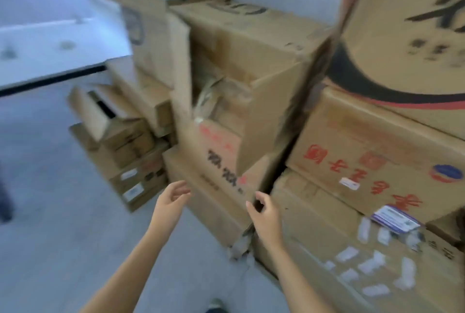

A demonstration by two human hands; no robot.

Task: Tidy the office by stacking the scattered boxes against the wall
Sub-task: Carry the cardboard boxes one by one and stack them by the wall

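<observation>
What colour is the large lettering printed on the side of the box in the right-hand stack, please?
Red, on the brown cardboard box; the head view shows it.

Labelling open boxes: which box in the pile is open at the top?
The tall middle box, with crumpled paper showing inside; its flap stands up. Neighbouring boxes look closed.

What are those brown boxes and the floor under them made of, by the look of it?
The boxes look like plain brown corrugated cardboard, matte, with creased and torn corners, printed lettering and stuck-on labels. The floor looks like a smooth, pale grey hard surface, perhaps tile or sealed concrete; the blur leaves that open.
</observation>
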